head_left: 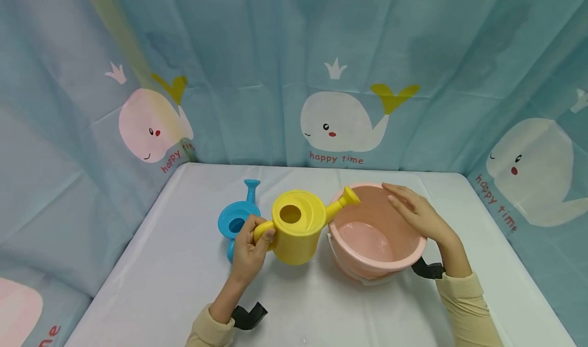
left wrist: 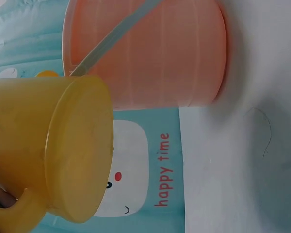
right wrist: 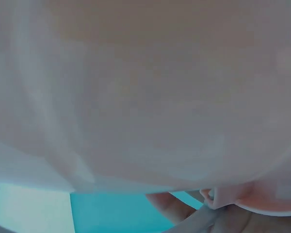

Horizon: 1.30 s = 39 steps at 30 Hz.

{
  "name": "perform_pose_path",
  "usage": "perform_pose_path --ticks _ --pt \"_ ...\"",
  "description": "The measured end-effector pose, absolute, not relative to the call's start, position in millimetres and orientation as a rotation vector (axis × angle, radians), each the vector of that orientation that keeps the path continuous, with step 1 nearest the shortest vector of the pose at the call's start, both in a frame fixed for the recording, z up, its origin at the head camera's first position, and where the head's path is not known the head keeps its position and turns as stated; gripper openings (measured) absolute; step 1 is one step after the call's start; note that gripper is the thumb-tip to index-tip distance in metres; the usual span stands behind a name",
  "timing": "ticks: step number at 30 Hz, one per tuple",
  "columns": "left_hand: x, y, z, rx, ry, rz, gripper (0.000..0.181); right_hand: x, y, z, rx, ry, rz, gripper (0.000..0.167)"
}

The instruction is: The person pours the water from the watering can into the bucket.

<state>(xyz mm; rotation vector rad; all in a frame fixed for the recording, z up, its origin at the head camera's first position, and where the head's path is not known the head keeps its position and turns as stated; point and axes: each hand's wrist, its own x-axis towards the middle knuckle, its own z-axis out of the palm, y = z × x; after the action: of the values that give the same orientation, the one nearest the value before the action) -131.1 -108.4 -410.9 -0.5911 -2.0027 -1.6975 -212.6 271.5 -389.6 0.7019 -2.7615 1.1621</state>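
Left hand (head_left: 251, 246) curled round its handle (head_left: 263, 228), a yellow watering can (head_left: 297, 234) is held beside a pink bucket (head_left: 367, 237), its rim (head_left: 383, 268) pinched by the right hand (head_left: 424, 217); both seem light, stiff, best gripped there.

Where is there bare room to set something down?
Free: the white table left of the blue watering can, and the near stretch between both sleeves. Crowded: the middle, where the left hand holds the yellow watering can between the blue one and the pink bucket.
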Motion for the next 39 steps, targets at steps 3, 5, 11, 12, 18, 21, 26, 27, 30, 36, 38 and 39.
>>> perform_pose_path --ticks 3,5,11,12,18,21,26,27,30,36,38,39 --pt "-132.2 -109.3 -409.0 -0.612 -2.011 -1.715 0.006 -210.3 271.8 -388.1 0.702 -2.758 1.185 0.041" --pt "-132.9 -109.8 -406.9 -0.617 -2.022 -1.734 0.005 -209.4 271.8 -387.1 0.682 -2.761 1.198 0.040" --pt "-128.6 -108.0 -388.5 -0.622 -2.059 -1.730 0.006 -208.9 271.3 -387.6 0.664 -2.740 1.250 0.038" --pt "-127.5 -107.3 -384.5 -0.625 -2.059 -1.722 0.006 -209.0 271.2 -387.9 0.670 -2.732 1.259 0.038" --pt "-125.9 -106.0 -375.2 -0.627 -2.048 -1.690 0.007 -209.8 270.3 -389.2 0.668 -2.730 1.265 0.038" --pt "-127.6 -107.4 -377.4 -0.638 -2.041 -1.702 0.007 -210.4 269.7 -389.1 0.650 -2.737 1.275 0.039" --pt "-128.9 -109.0 -377.5 -0.650 -2.049 -1.714 0.007 -210.5 269.6 -389.4 0.623 -2.753 1.263 0.039" --pt "-128.8 -109.1 -376.9 -0.649 -2.051 -1.712 0.007 -210.5 269.7 -389.5 0.619 -2.757 1.256 0.039" --pt "-128.8 -109.5 -376.0 -0.647 -2.057 -1.715 0.007 -211.2 269.9 -390.4 0.614 -2.764 1.239 0.039" --pt "-130.6 -110.8 -377.6 -0.664 -2.048 -1.727 0.007 -212.6 270.0 -391.7 0.617 -2.762 1.228 0.039" --pt "-130.7 -110.9 -377.0 -0.668 -2.048 -1.733 0.007 -212.4 270.0 -391.9 0.614 -2.765 1.226 0.040" --pt "-130.6 -110.9 -376.2 -0.669 -2.049 -1.734 0.007 -212.4 270.0 -392.1 0.614 -2.766 1.226 0.040"
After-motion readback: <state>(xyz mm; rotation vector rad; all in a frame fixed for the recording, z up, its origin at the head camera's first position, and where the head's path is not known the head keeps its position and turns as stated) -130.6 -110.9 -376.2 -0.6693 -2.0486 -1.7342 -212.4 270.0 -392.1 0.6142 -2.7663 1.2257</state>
